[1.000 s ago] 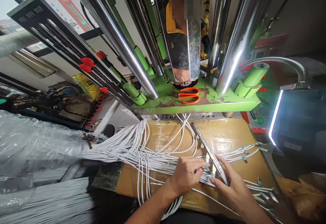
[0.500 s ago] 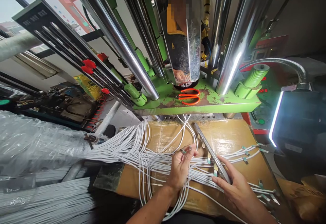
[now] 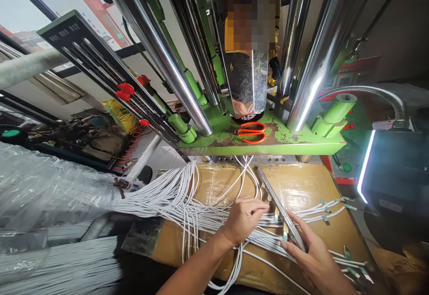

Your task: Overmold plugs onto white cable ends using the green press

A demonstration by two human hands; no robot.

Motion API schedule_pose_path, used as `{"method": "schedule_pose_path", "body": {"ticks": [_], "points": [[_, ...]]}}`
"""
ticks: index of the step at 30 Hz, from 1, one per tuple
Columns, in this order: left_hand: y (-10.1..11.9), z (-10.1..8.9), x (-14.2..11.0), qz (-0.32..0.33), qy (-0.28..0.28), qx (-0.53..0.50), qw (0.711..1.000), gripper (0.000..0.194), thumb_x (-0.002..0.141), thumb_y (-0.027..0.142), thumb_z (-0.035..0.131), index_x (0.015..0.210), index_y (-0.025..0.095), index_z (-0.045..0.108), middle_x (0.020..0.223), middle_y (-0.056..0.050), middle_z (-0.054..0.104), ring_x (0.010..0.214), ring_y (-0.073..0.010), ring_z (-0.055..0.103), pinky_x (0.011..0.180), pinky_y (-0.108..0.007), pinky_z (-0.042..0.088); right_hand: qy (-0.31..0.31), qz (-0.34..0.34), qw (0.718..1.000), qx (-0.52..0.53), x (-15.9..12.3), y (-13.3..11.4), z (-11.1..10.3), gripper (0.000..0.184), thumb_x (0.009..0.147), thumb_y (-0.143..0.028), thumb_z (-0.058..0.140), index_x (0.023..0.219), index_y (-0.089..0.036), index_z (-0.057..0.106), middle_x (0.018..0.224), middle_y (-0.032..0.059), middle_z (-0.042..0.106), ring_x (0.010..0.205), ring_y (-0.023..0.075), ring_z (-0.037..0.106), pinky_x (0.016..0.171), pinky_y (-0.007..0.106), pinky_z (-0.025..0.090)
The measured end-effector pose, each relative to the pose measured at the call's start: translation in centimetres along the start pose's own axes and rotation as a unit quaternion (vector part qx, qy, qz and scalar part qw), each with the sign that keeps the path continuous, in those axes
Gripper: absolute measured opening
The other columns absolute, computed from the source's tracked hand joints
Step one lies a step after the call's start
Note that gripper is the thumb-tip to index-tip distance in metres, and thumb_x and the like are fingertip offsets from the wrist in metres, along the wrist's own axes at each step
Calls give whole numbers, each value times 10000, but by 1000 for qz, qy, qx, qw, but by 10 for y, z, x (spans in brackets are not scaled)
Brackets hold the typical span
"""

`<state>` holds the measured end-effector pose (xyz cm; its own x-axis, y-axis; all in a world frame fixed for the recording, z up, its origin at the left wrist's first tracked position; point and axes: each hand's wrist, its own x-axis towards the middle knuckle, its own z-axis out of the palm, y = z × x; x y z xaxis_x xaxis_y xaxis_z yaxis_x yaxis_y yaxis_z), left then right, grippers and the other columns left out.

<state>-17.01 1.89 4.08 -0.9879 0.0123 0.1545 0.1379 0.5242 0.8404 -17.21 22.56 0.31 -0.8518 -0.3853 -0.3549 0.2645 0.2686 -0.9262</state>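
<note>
My right hand [image 3: 313, 252] grips the near end of a long, slim metal bar [image 3: 281, 210], thumb on one side and fingers on the other. Along the bar's left side sit several small gold-coloured connectors with green parts [image 3: 276, 217], on white cables. My left hand [image 3: 246, 219] is closed in a pinch, with its fingertips against the bar's left side; what they hold is hidden. Beneath both hands runs a thick spread of white cables [image 3: 214, 217] across the brown-covered work table [image 3: 301, 183].
Behind the table stands a green press plate [image 3: 288, 141] with steel columns [image 3: 311, 76]. Orange-handled scissors [image 3: 251, 133] lie on it. A bright lamp [image 3: 367, 165] is at the right. Plastic-wrapped cable bundles [image 3: 50, 183] lie at the left. Loose cable ends [image 3: 345, 205] lie right of the bar.
My left hand has moved right to the bar and turned so its back shows. A small green piece seen earlier at its fingers is now hidden. My right hand still grips the bar.
</note>
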Motion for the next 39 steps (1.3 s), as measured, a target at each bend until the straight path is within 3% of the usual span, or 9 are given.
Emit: {"method": "schedule_pose_path", "body": {"ticks": [6,13,18,29,32,34,36,39], "points": [[-15,2,-2,102,-21,82,991,217,896,151,529,992,192,720,970,-67,750,867,-193,685,806,-333,531,9,-15,1000,-11,0,-6,-1,660,729,-386,671,1335,-184,504,1372,108,554,1304,326,453,1112,482,343],[-20,-2,-3,192,-62,150,968,366,888,85,388,1111,158,668,1059,-120,720,895,-217,664,783,-364,539,-4,-28,999,-16,2,6,0,656,774,-390,658,1355,-176,440,1406,125,510,1316,295,431,1141,497,281],[-14,-8,0,202,-90,159,962,391,903,87,349,1135,153,657,1049,-142,712,865,-221,659,766,-359,530,-9,-23,999,-26,0,3,1,656,776,-384,641,1356,-165,428,1400,132,515,1315,302,429,1139,491,277],[-23,-4,1,174,-90,151,969,386,887,77,373,1121,174,664,1071,-96,719,892,-207,655,794,-342,513,-8,-7,999,-44,-1,1,2,670,763,-422,611,1350,-163,419,1398,128,518,1313,295,437,1125,449,309],[-18,-2,6,145,-77,104,981,288,918,150,435,1043,183,693,1008,-79,737,895,-207,666,823,-340,507,-13,8,999,-49,-1,-2,2,709,764,-452,611,1367,-152,387,1380,141,532,1296,298,457,1125,451,308],[-11,1,6,84,-50,63,993,216,907,201,510,1015,193,696,962,-72,743,868,-201,671,801,-325,513,-18,9,999,-33,0,-4,-1,722,767,-461,615,1374,-148,380,1393,142,521,1303,293,451,1127,432,312],[-5,7,0,-12,8,0,1000,207,864,226,595,1058,202,661,935,-63,741,798,-181,674,724,-288,526,-29,3,999,-16,0,-3,-7,720,775,-459,617,1383,-152,384,1403,135,516,1301,284,458,1117,405,334],[-3,10,-14,-127,143,-106,976,218,821,259,663,1025,195,619,888,-50,733,757,-168,676,707,-272,542,-28,6,999,-27,-1,0,-20,708,773,-453,632,1388,-171,421,1385,112,541,1278,293,486,1103,397,360]]}}
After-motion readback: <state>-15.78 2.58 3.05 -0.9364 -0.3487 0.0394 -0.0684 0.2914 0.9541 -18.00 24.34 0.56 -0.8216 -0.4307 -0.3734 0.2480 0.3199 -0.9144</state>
